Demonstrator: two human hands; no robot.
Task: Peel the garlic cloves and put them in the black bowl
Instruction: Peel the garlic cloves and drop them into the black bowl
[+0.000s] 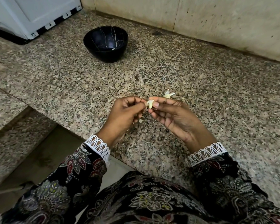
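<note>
The person is peeling: both hands are meeting over the counter point(217, 97), pinching one clove point(150, 104) between them. The left hand point(128, 110) is curling its fingers in and nipping the clove's left end, while the right hand point(170, 113) is gripping the other side between thumb and forefinger, the remaining fingers lying loosely beneath. The clove is looking pale yellow and mostly bare, with a thin whitish flap of skin apparently clinging at the left end, so the peeling seems to be nearly done on this piece. The next move is probably calling for that last scrap to be pulled away, then a reach forward and slightly left to the bowl point(105, 43), which is standing well apart from the hands, towards the wall. Something small and pale is lying at the bottom of the bowl; it may be a peeled clove, though it is too small to tell. A pale bit point(168, 95), either skin or another clove, is lying on the counter just beyond the right hand, and another flake point(141, 120) is lying below the hands.
</note>
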